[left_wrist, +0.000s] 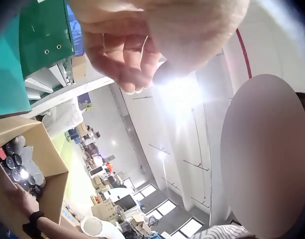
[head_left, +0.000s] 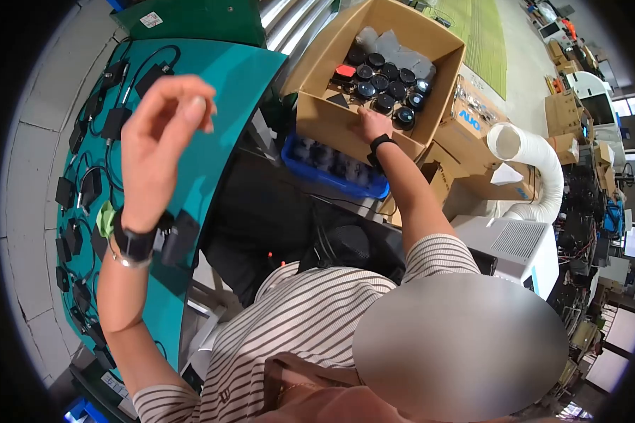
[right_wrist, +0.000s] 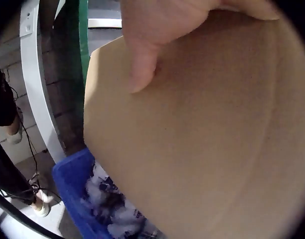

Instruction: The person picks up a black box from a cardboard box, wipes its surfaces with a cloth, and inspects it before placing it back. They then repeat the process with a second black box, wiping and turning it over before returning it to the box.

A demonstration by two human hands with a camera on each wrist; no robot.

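My right hand [head_left: 375, 125] grips the near wall of an open cardboard box [head_left: 331, 116]. In the right wrist view the thumb [right_wrist: 144, 69] lies against the outside of that wall, while the fingers go over its top edge. Inside the box stand several round black-topped items [head_left: 383, 103], with a red-topped one [head_left: 345, 71] among them and grey sheets [head_left: 402, 56] behind. Raised over the teal table [head_left: 219, 92], my left hand [head_left: 159, 134] has loosely bent fingers and holds nothing. The left wrist view shows its fingers [left_wrist: 132, 62] hanging loose.
Black adapters with cables [head_left: 116, 123] lie along the table's left side. A blue crate [head_left: 339, 176] with wrapped items sits below the box. Right of it are another carton [head_left: 473, 113], a white flexible duct [head_left: 543, 162] and a white machine [head_left: 511, 243].
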